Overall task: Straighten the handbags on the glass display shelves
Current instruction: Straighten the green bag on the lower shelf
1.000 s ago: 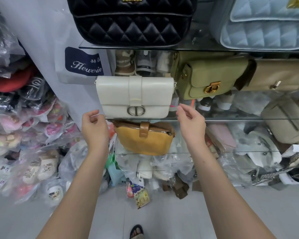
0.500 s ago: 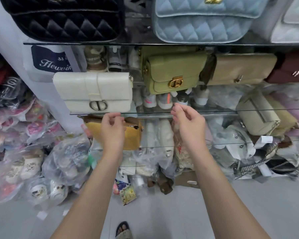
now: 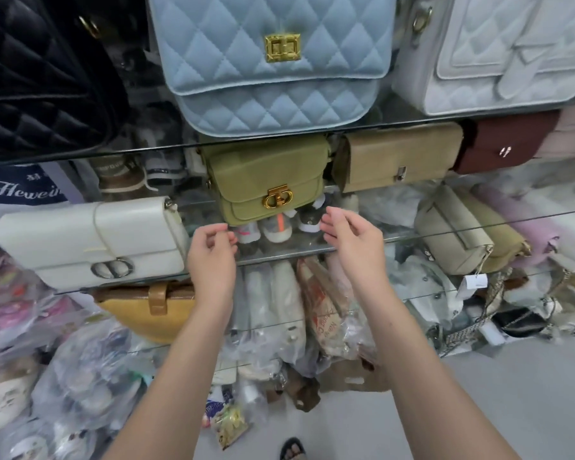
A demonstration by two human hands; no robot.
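Noted blue quilted bag (image 3: pixel 273 61) on the top glass shelf (image 3: pixel 153 148). White bag (image 3: pixel 90 240) sat lower left. Olive bag (image 3: pixel 266 180) sat under the blue one, beside a tan bag (image 3: pixel 395 157). I saw left hand (image 3: pixel 213 257) and right hand (image 3: pixel 352 240) just before the olive bag, apart, fingers loosely curled, holding nothing.
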